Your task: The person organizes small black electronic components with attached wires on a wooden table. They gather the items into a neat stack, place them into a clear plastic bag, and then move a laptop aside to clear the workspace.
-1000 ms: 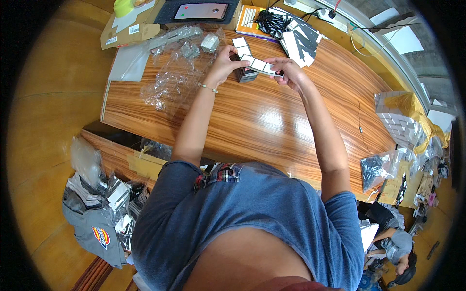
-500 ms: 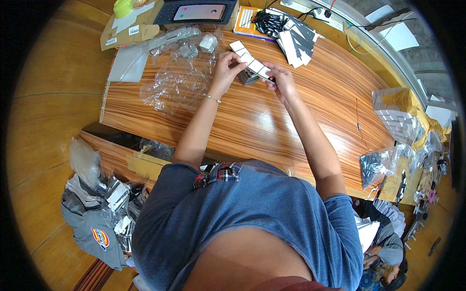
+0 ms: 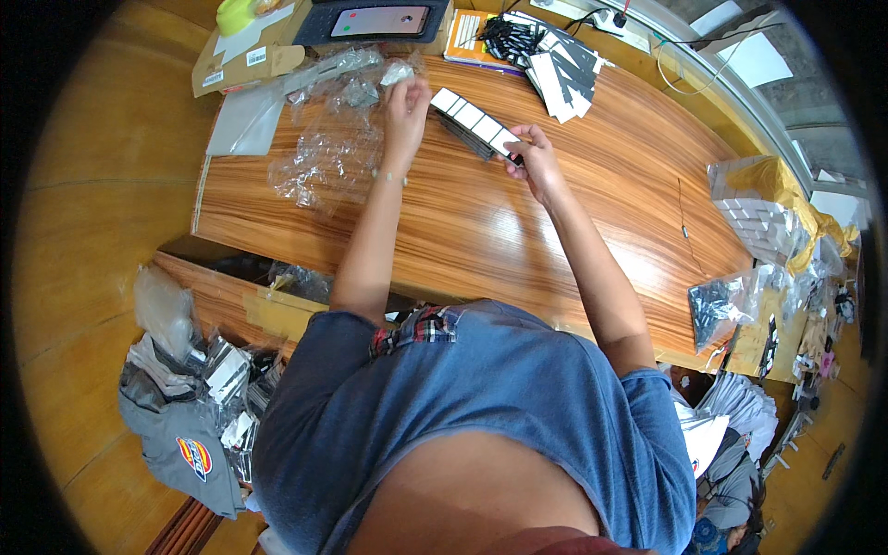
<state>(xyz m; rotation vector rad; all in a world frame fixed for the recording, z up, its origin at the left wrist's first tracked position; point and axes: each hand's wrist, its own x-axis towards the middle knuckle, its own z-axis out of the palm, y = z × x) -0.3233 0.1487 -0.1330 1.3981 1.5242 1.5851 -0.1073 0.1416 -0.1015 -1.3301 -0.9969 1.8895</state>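
Observation:
A long strip of white panels divided by dark lines (image 3: 470, 117) lies over a stack of similar dark-edged strips, slanting across the table's far middle. Its near right end is gripped between the thumb and fingers of my right hand (image 3: 534, 159), beside a small black piece at the tip. My left hand (image 3: 405, 104) is apart from the strip, with its fingers curled at the near edge of a small pale block (image 3: 398, 72) lying on clear plastic. What those fingertips hold, if anything, is hidden.
Crumpled clear plastic (image 3: 328, 171) spreads left of my left hand. At the back are a cardboard box (image 3: 264, 60), a phone (image 3: 379, 21), black cords (image 3: 511, 39) and black and white tags (image 3: 561, 83). Wrapped white stacks (image 3: 754, 217) and a bag of black pieces (image 3: 712, 310) stand right.
My left hand has let go of the strip and moved left and away to the pale block. The strip now lies lined up over the stack; my right hand still grips its end.

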